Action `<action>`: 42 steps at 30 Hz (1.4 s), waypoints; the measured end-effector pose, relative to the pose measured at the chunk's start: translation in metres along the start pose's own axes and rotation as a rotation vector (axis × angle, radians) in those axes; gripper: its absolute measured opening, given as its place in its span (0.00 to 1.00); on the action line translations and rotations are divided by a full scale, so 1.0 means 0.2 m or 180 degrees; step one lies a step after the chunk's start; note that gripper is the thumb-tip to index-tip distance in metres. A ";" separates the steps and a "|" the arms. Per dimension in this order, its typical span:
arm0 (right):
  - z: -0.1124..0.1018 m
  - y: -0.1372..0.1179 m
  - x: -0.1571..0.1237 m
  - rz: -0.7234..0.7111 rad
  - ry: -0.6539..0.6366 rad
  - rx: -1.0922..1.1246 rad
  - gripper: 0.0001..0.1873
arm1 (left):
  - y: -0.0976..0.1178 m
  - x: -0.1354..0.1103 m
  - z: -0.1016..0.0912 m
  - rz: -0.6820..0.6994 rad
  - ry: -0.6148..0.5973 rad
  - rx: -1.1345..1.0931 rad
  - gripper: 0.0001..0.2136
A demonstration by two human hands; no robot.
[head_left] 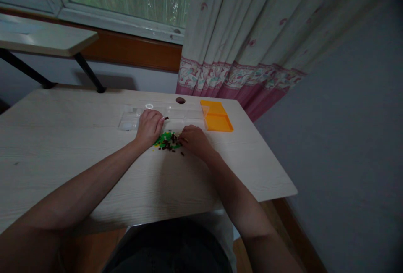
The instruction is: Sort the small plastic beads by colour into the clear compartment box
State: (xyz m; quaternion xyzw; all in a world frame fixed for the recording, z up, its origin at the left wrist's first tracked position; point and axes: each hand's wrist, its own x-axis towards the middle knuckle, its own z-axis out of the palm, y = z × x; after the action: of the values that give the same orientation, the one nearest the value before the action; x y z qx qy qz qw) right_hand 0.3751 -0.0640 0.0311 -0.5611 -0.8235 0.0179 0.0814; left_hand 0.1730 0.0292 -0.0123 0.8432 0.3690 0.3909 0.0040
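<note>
A heap of small toy building bricks [166, 139], green, dark brown and a few yellow, lies on the pale wooden table [126, 180]. My left hand [149, 128] is closed to the left of the heap, with a small dark brown brick [166, 118] at its thumb and fingertips. On the heap's right side my right hand [195, 140] has its fingers pinched together among the bricks; what they hold is too small to make out. Behind both hands lies a clear plastic case [128, 121] with compartments, partly covered by my left hand.
An orange two-part tray [218, 122] lies at the right end of the clear case. A round cable hole [180, 101] is near the table's back edge. At the back left, a raised shelf [47, 35] stands on black legs. A curtain [239, 46] hangs behind the table.
</note>
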 end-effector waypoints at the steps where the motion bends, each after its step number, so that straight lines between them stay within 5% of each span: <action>1: 0.00 0.00 0.00 -0.0001 0.0035 0.0034 0.09 | 0.00 0.00 0.00 -0.0013 -0.0008 0.0004 0.18; 28: 0.03 0.02 0.01 0.0232 0.0750 0.0451 0.07 | 0.03 0.00 -0.01 -0.0015 0.0025 -0.0034 0.10; 42: 0.06 0.03 0.03 0.0635 0.1036 0.2210 0.04 | 0.08 -0.01 -0.06 0.1025 -0.0734 -0.0802 0.16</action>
State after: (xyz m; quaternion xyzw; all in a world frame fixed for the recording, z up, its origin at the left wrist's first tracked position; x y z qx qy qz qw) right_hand 0.3760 -0.0557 0.0197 -0.5730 -0.6863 0.2139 0.3936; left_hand 0.1746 0.0129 -0.0012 0.9231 0.1751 0.3306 0.0889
